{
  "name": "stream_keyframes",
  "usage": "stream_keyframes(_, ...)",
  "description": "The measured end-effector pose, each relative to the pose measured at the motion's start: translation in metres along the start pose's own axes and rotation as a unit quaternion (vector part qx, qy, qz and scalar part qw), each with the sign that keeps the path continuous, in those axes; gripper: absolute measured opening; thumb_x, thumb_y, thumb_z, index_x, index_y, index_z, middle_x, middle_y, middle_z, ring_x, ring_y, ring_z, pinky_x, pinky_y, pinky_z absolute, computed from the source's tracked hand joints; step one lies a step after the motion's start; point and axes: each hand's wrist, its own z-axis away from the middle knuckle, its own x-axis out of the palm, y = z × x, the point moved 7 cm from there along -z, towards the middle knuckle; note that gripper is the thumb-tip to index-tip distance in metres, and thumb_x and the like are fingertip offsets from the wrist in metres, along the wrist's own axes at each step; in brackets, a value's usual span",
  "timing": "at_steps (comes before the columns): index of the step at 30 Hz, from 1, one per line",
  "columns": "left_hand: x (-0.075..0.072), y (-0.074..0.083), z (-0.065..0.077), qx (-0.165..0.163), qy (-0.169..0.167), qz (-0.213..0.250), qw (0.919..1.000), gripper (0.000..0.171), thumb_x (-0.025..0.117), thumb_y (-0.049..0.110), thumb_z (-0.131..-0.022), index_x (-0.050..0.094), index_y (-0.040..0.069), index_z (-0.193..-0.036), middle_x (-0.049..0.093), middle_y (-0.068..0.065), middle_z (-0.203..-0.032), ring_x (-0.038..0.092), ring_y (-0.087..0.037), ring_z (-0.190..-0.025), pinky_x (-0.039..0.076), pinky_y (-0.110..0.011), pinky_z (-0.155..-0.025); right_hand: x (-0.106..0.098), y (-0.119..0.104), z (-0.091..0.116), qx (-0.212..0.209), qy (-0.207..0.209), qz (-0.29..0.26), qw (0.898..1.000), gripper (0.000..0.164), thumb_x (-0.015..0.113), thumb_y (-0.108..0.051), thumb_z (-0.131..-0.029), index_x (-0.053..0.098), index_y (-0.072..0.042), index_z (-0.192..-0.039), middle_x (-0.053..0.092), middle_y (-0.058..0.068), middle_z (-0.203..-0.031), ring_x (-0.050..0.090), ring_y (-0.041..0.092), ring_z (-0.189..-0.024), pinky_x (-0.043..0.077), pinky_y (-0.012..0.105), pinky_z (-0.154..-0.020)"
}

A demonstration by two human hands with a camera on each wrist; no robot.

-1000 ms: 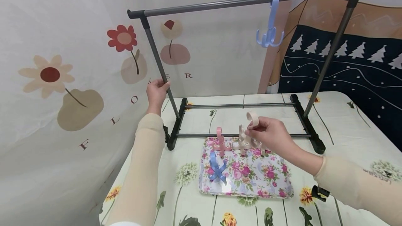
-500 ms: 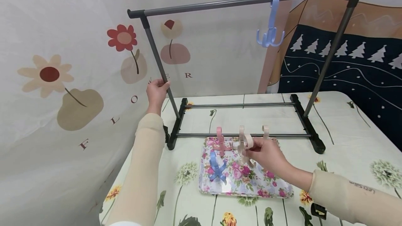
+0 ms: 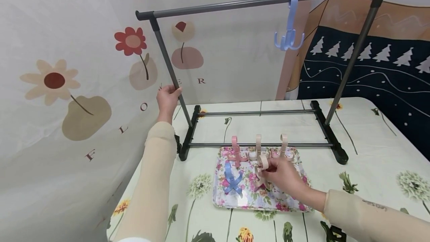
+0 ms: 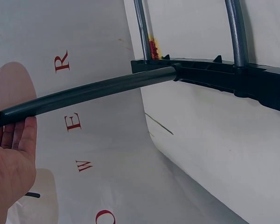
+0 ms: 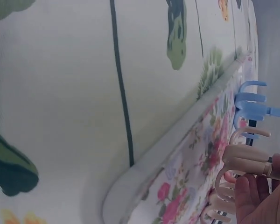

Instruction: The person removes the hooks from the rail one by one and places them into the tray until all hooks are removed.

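Observation:
My left hand (image 3: 167,102) grips the left upright (image 3: 163,51) of a dark metal rack; in the left wrist view its fingers curl under the tube (image 4: 88,97). Close over a floral tray (image 3: 235,207), my right hand (image 3: 284,179) pinches a beige multi-prong hook (image 3: 263,162) by its stem. The right wrist view shows that hook's prongs (image 5: 245,158) pointing toward the tray. Beside it on the tray stand a blue hook (image 3: 232,180), a pink hook (image 3: 236,153), a cream hook (image 3: 258,143) and a pale pink hook (image 3: 284,143) partly hidden by my right hand.
A light blue hook (image 3: 291,21) hangs from the rack's top bar (image 3: 221,7), right of the middle. The rack's black feet (image 3: 189,133) and lower rods stand behind the tray on a flower-print tablecloth (image 3: 201,219). Printed curtains (image 3: 84,18) hang behind.
My right hand has come down and toward me with the beige hook, from above the tray's back edge to close over its middle. My left hand stays on the upright.

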Motion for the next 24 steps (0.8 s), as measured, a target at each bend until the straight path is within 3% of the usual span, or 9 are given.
stream_keyframes(10,0.0004,-0.0006,-0.0007,-0.001,-0.002,0.003,1.0,0.03,0.066,0.025,-0.098,0.065,0.004,-0.119,0.064,-0.01,-0.116,0.061,-0.023,-0.108,0.047,-0.037,-0.097,0.0078,0.005,0.003,0.009,-0.005,0.015,1.0,0.013,0.079,-0.008,-0.084,0.067,-0.013,-0.083,0.066,-0.005,-0.076,0.061,0.012,-0.068,0.048,0.029,-0.059)
stream_keyframes(19,0.0005,0.0004,-0.0002,0.001,-0.002,0.0,1.0,0.031,0.065,0.026,-0.098,0.065,0.004,-0.12,0.064,-0.011,-0.116,0.061,-0.022,-0.108,0.047,-0.036,-0.096,0.0057,0.002,0.0055,-0.015,-0.016,0.01,1.0,0.012,0.076,-0.003,-0.084,0.069,-0.01,-0.092,0.07,-0.001,-0.086,0.067,0.015,-0.08,0.054,0.027,-0.065)
stream_keyframes(24,0.0002,-0.0001,-0.0011,-0.003,-0.005,0.0,1.0,0.03,0.065,0.023,-0.098,0.065,0.004,-0.121,0.064,-0.011,-0.118,0.061,-0.023,-0.11,0.046,-0.037,-0.098,0.0024,-0.003,0.0087,-0.022,-0.031,-0.011,0.999,0.016,0.079,-0.01,-0.085,0.069,-0.007,-0.098,0.07,0.0,-0.091,0.069,0.018,-0.086,0.055,0.026,-0.067)
